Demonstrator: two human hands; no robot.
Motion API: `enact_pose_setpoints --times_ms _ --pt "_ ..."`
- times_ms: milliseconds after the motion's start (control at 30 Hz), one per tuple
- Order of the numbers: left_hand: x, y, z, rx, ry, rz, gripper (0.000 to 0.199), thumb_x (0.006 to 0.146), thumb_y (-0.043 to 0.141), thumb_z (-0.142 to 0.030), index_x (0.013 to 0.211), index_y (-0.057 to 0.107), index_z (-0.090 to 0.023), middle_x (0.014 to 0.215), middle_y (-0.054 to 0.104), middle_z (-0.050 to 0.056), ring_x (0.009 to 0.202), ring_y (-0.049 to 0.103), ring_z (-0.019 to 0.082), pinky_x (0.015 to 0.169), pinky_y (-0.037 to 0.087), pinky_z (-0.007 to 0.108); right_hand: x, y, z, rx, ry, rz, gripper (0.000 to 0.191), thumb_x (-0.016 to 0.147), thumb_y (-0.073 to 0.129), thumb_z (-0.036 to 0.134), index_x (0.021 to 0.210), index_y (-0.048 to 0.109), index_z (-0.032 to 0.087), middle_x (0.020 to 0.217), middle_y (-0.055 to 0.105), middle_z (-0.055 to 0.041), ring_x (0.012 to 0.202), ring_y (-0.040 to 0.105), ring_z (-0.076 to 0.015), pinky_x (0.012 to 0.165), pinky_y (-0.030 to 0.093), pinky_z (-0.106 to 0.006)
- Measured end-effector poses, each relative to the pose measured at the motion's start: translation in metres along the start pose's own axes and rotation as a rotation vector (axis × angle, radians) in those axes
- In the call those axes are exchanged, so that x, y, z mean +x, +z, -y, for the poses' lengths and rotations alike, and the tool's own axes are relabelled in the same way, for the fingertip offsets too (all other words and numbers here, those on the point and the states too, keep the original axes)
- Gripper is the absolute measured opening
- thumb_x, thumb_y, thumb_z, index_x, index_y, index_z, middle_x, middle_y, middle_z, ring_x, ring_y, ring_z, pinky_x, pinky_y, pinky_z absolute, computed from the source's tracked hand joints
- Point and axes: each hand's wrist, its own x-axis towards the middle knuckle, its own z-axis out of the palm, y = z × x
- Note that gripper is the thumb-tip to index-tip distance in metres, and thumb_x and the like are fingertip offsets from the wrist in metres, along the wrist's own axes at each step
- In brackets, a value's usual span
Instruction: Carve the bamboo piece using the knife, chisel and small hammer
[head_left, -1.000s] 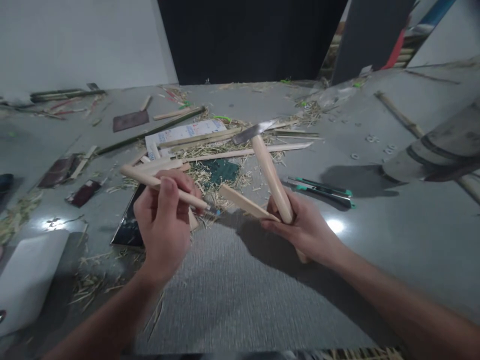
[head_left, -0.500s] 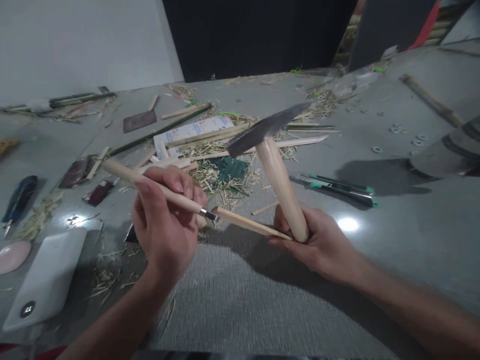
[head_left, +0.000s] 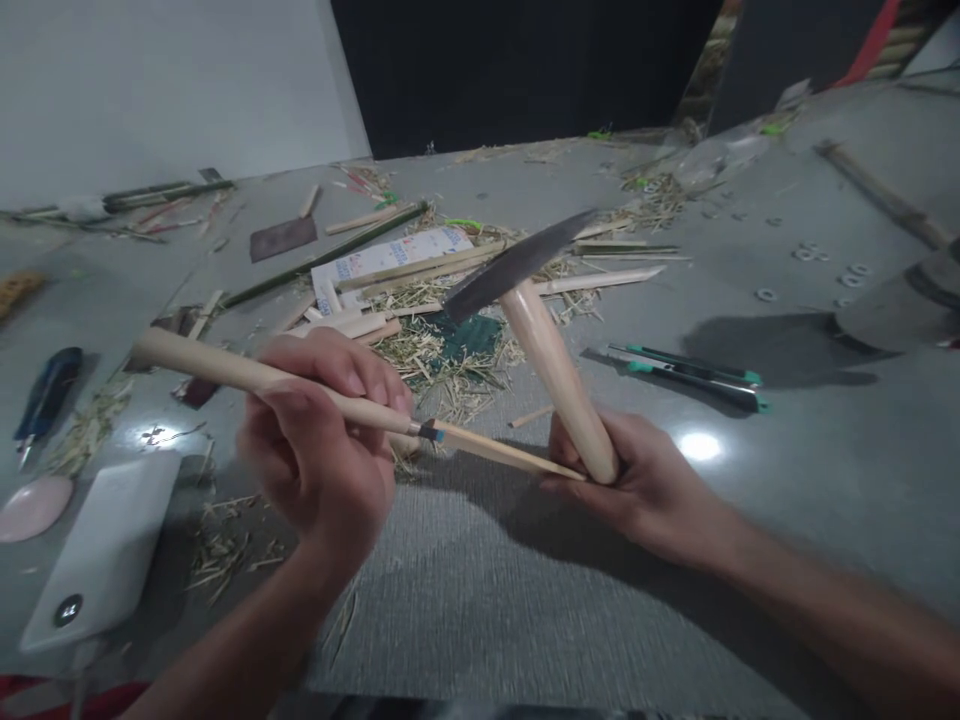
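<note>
My left hand [head_left: 326,440] is closed round a wooden-handled chisel [head_left: 217,368], whose small metal tip meets the left end of a thin wooden strip [head_left: 499,448]. The strip's right end is pinched in my right hand [head_left: 630,475]. That same hand also grips the lower handle of a hammer [head_left: 551,365], its dark head up and tilted. Beneath and behind the strip lie a green piece [head_left: 469,338] and a heap of shavings [head_left: 420,350].
Two green-and-black cutters [head_left: 686,378] lie right of the hammer. At the left are a white power bank [head_left: 105,545], a pink oval object [head_left: 36,507] and a blue-handled tool [head_left: 49,395]. Several washers [head_left: 810,252] and a cylindrical object [head_left: 892,310] are at the right.
The chisel has tilted flatter, its handle end lower and further left, and its tip now meets the strip. My left hand has turned slightly with it. The hammer head has shifted slightly left.
</note>
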Motion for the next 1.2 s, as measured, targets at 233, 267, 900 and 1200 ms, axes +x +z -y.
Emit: enact_pose_setpoints --times_ms 233,267,900,1200 --pt "0.0 -0.001 -0.002 0.041 -0.022 -0.001 0.037 0.111 0.049 -0.032 0.075 0.055 -0.024 0.069 0.037 -0.002 0.056 0.043 0.011 0.047 0.037 0.031 -0.002 0.0 0.0 0.027 -0.015 0.023 0.029 0.088 0.076 0.019 0.079 0.05 0.024 0.072 0.054 0.0048 0.062 0.049 -0.0126 0.056 0.039 -0.028" --pt "0.0 -0.001 -0.002 0.047 -0.016 -0.004 0.038 0.11 0.052 -0.034 0.075 0.054 -0.023 0.068 0.037 -0.002 0.055 0.042 0.011 0.046 0.036 0.031 -0.002 0.0 0.0 0.029 -0.023 0.023 0.029 0.088 0.077 0.019 0.079 0.05 0.024 0.073 0.055 0.005 0.062 0.049 -0.0124 0.056 0.039 -0.028" --pt "0.008 -0.003 0.016 -0.098 0.091 -0.056 0.046 0.1 0.071 -0.055 0.076 0.052 -0.021 0.056 0.042 -0.008 0.043 0.037 0.01 0.034 0.033 0.025 -0.002 0.002 -0.006 0.07 -0.138 0.016 0.029 0.088 0.079 0.015 0.081 0.051 0.021 0.075 0.056 0.0073 0.065 0.05 -0.0087 0.058 0.038 -0.023" --pt "-0.003 -0.003 0.014 -0.04 0.058 0.044 0.043 0.103 0.068 -0.049 0.075 0.053 -0.02 0.059 0.046 -0.006 0.043 0.043 0.01 0.036 0.034 0.026 -0.003 0.003 -0.009 0.107 -0.11 0.012 0.028 0.088 0.079 0.017 0.081 0.052 0.022 0.075 0.056 0.0077 0.065 0.05 -0.0082 0.057 0.038 -0.022"
